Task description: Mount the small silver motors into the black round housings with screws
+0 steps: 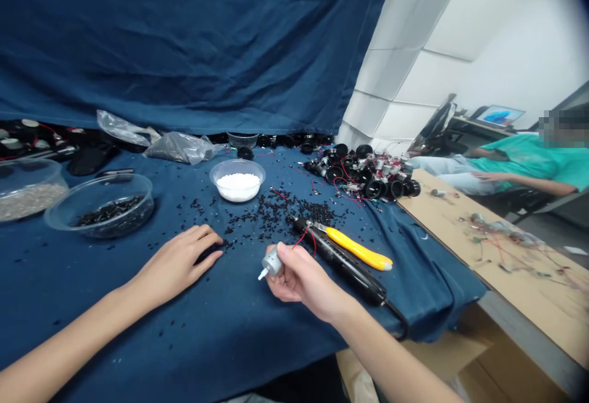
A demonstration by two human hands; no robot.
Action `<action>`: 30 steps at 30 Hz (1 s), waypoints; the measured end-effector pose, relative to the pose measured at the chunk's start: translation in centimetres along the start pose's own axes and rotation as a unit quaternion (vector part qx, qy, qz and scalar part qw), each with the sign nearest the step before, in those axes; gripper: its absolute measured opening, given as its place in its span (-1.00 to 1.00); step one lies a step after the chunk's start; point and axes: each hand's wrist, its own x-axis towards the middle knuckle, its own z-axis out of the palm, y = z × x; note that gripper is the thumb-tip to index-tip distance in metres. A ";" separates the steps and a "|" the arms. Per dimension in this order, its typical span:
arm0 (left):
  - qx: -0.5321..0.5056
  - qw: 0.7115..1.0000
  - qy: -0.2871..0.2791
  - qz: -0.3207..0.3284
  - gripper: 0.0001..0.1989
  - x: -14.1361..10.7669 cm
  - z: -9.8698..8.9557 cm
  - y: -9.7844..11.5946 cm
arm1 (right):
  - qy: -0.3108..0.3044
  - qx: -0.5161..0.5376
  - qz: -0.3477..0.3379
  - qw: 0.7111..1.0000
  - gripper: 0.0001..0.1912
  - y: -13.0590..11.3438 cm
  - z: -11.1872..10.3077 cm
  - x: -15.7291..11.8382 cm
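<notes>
My right hand (pixel 306 280) pinches a small silver electric motor (pixel 272 261) with a white shaft tip, and thin red wires run from it. Just beyond that hand lie a black pen-shaped tool (pixel 343 262), possibly a soldering iron, and a yellow-handled tool (pixel 359 248). My left hand (pixel 181 260) rests palm down on the blue cloth (pixel 151 323), fingers slightly apart and holding nothing. Its fingertips are close to a scatter of small black pieces (pixel 276 216).
Clear bowls hold white granules (pixel 238 187), black pieces (pixel 110 211) and grey granules (pixel 30 200). A heap of black parts with motors and red wires (pixel 363 173) lies beyond. Wired scraps sit on a cardboard sheet (pixel 488 249) at right. A seated person (pixel 519 164) is further right.
</notes>
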 end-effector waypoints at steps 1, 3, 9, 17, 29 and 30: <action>-0.007 1.000 0.000 -0.002 -0.70 0.2 0.1 0.0 | -0.007 0.014 -0.005 1.000 -0.50 0.2 -0.1 0.1; -0.012 1.000 0.002 -0.006 -0.69 0.5 0.2 0.1 | -0.018 0.028 -0.013 0.999 -0.50 0.5 -0.2 0.3; -0.040 0.999 0.021 -0.009 -0.72 1.8 0.5 -0.1 | 0.052 -0.009 -0.078 0.996 -0.54 0.5 -0.2 3.1; -0.059 0.995 0.079 0.011 -0.75 3.2 1.4 -0.7 | 0.240 -0.201 -0.201 0.928 -0.60 1.5 -1.5 7.1; 0.013 0.988 0.146 0.056 -0.75 11.6 -3.0 3.6 | 0.319 -0.141 -0.158 0.924 -0.62 3.8 -0.8 7.8; 0.029 0.989 0.130 0.058 -0.79 14.2 -3.2 3.9 | 0.314 -0.139 -0.156 0.926 -0.63 3.7 -0.6 7.7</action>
